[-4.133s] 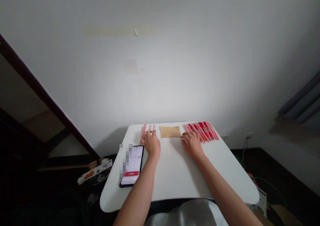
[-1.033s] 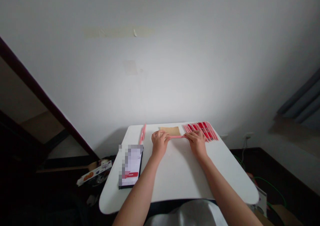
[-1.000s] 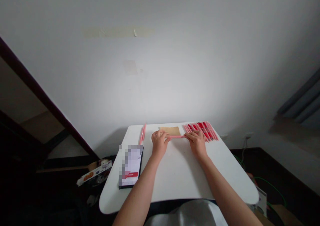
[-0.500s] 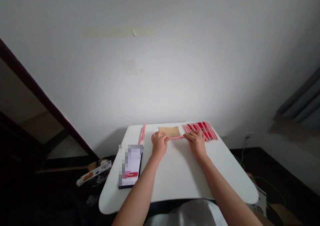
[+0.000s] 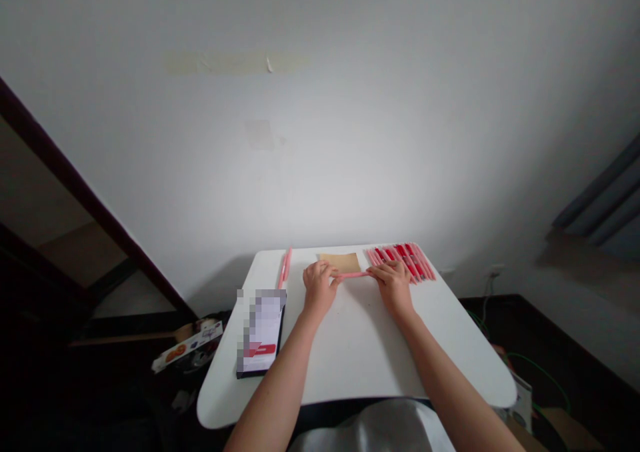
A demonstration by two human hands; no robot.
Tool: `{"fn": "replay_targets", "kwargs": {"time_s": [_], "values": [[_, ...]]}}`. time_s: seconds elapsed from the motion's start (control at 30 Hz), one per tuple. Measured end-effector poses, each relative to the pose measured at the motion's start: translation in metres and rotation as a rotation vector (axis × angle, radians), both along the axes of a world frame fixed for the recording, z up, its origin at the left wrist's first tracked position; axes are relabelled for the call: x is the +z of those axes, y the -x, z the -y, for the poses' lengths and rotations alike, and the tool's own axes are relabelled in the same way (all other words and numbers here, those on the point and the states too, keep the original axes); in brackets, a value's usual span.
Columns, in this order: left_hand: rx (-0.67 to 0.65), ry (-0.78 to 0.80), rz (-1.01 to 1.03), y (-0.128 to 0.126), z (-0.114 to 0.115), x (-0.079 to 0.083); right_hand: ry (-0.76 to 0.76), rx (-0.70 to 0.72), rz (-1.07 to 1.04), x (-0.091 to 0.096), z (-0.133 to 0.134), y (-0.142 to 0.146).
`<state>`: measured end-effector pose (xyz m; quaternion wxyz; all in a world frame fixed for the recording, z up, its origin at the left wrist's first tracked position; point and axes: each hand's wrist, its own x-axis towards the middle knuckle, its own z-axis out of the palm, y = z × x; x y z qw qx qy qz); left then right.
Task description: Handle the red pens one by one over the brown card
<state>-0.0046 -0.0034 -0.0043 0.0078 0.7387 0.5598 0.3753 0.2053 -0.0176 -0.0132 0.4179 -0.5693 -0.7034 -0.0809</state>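
A slim pink pen lies crosswise between my two hands, a little above or on the white table. My left hand pinches its left end, and my right hand pinches its right end. The fingers cover both tips. Just behind the pen is a tan piece of paper. Beyond my right hand, several pink and red pens lie side by side in a slanted row, partly hidden by that hand. One more pink pen lies apart, to the left of my left hand.
The white table has rounded corners and stands against a pale wall. A tablet or large phone, its screen partly pixelated, lies on the left side near my left forearm. Boxes and cables are on the dark floor at both sides.
My left fingers have shifted slightly on the pen's left end, with the thumb now further to the right. My right hand stays where it was.
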Motion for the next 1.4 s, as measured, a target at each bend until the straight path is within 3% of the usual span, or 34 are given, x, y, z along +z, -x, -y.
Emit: {"fn": "replay_targets", "kwargs": {"time_s": [1.4], "values": [[-0.005, 0.016, -0.012, -0.0001, 0.0001, -0.0015, -0.020, 0.021, -0.026, 0.0006, -0.0004, 0.0003]]}}
